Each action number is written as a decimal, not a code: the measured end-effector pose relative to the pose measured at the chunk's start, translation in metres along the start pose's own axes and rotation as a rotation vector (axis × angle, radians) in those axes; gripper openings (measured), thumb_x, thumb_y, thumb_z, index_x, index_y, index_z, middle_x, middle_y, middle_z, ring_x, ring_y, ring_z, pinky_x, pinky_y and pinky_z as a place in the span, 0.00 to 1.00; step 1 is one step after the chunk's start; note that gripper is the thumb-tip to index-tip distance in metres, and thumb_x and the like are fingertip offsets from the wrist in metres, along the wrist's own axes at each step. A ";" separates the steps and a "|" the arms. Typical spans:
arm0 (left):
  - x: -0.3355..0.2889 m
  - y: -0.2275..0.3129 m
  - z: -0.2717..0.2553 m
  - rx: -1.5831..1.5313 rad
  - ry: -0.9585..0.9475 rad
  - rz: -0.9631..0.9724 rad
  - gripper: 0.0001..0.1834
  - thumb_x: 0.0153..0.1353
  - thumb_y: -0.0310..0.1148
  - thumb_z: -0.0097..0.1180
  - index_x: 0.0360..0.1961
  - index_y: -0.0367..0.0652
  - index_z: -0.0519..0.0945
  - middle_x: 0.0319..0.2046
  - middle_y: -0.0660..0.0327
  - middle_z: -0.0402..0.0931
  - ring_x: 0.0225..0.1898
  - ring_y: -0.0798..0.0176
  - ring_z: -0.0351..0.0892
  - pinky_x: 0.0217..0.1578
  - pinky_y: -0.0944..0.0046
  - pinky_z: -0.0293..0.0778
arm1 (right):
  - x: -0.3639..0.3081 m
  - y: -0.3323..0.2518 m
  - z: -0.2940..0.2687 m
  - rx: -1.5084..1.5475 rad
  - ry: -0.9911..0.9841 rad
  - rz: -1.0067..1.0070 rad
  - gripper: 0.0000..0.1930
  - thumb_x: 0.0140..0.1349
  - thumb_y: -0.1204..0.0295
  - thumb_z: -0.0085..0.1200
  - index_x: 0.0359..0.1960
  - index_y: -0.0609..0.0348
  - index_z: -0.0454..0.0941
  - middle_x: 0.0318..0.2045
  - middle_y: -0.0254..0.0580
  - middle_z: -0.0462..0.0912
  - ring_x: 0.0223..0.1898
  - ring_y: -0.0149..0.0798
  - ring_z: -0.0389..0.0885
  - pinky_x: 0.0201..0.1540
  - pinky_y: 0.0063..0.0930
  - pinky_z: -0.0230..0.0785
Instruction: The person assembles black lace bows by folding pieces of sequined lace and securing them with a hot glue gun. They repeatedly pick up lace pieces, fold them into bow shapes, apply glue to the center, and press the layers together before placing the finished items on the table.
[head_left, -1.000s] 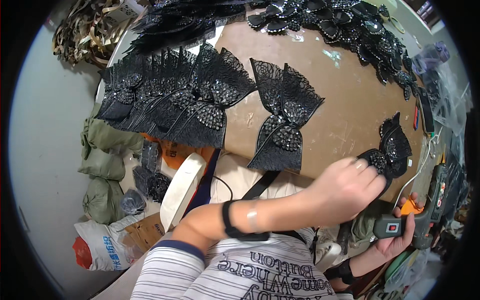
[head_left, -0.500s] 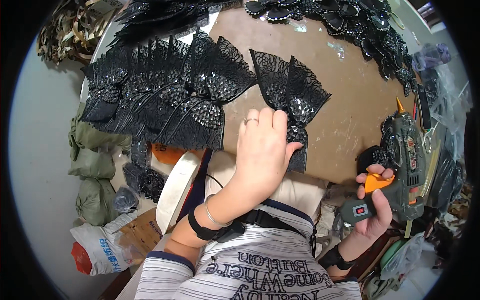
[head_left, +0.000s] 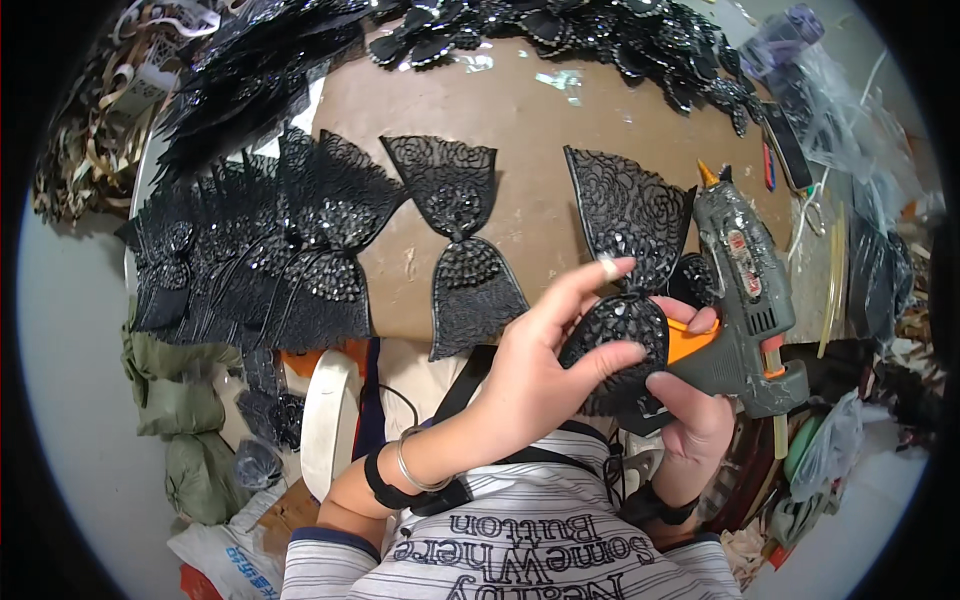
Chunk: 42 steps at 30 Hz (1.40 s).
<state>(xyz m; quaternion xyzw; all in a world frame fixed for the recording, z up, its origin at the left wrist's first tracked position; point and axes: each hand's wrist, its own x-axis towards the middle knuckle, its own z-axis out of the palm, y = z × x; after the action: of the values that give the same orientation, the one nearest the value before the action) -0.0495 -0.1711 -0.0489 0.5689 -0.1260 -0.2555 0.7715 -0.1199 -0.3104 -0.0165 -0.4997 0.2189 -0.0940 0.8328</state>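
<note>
My left hand pinches a black lace bow at its lower, beaded lobe, with the thumb on top and the other fingers partly behind. Raised over the table's front edge, the bow has its wide lace end pointing away from me. In my right hand is a dark green hot glue gun with an orange trigger and a yellow nozzle pointing away. My right thumb tip lies close to the bow's lower edge; I cannot tell whether it touches. Another beaded bow lies alone on the table, left of my hands.
Overlapping black lace bows cover the table's left side. Black beaded pieces line the far edge of the brown tabletop. At the right are clear plastic bags, glue sticks and a dark tool. Green sacks stand lower left.
My left hand has moved right and now holds a bow up beside the glue gun. The gun has shifted left toward it. A single bow now lies beside the row; the view has shifted too.
</note>
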 end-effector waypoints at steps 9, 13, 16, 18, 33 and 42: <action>0.026 0.008 -0.010 0.345 -0.325 0.373 0.11 0.60 0.31 0.55 0.41 0.36 0.76 0.60 0.42 0.66 0.67 0.48 0.58 0.61 0.55 0.61 | 0.001 -0.010 -0.025 0.019 -0.160 -0.282 0.29 0.37 0.87 0.52 0.47 0.54 0.63 0.49 0.58 0.72 0.57 0.51 0.69 0.66 0.45 0.51; 0.019 0.006 0.005 -0.057 -0.275 0.014 0.15 0.71 0.36 0.36 0.35 0.36 0.70 0.55 0.40 0.70 0.65 0.54 0.60 0.62 0.55 0.59 | 0.001 -0.012 -0.013 0.106 -0.179 -0.187 0.27 0.37 0.86 0.53 0.43 0.54 0.64 0.50 0.59 0.72 0.57 0.51 0.69 0.65 0.45 0.54; 0.018 0.003 0.011 -0.211 -0.249 -0.009 0.16 0.70 0.41 0.38 0.34 0.39 0.67 0.49 0.45 0.72 0.59 0.57 0.67 0.59 0.57 0.61 | 0.006 -0.005 -0.025 0.166 -0.281 -0.182 0.26 0.36 0.86 0.54 0.41 0.53 0.64 0.52 0.61 0.70 0.58 0.50 0.67 0.65 0.45 0.55; 0.022 -0.007 0.012 -0.343 -0.299 -0.034 0.18 0.69 0.46 0.39 0.34 0.41 0.65 0.44 0.51 0.71 0.53 0.59 0.70 0.57 0.59 0.62 | 0.008 -0.003 -0.027 0.069 -0.233 -0.228 0.26 0.36 0.85 0.55 0.40 0.53 0.64 0.53 0.62 0.69 0.60 0.50 0.66 0.64 0.45 0.58; 0.016 0.028 -0.014 0.269 -0.516 0.150 0.13 0.63 0.28 0.46 0.21 0.37 0.64 0.59 0.39 0.66 0.59 0.54 0.69 0.57 0.57 0.65 | -0.002 -0.001 -0.031 -0.217 -0.170 -0.478 0.26 0.34 0.86 0.54 0.38 0.47 0.65 0.54 0.55 0.66 0.52 0.42 0.72 0.51 0.31 0.75; 0.002 0.017 -0.002 -0.340 -0.257 -0.370 0.27 0.73 0.42 0.34 0.62 0.31 0.66 0.48 0.58 0.76 0.44 0.69 0.75 0.46 0.72 0.70 | 0.003 0.006 -0.042 -0.476 -0.293 -0.707 0.25 0.43 0.83 0.61 0.41 0.49 0.63 0.52 0.60 0.68 0.59 0.46 0.67 0.57 0.33 0.68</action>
<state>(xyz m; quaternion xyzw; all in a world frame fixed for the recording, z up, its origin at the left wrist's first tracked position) -0.0424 -0.1668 -0.0339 0.4077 -0.0721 -0.4797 0.7736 -0.1365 -0.3422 -0.0395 -0.7294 -0.0701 -0.2480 0.6336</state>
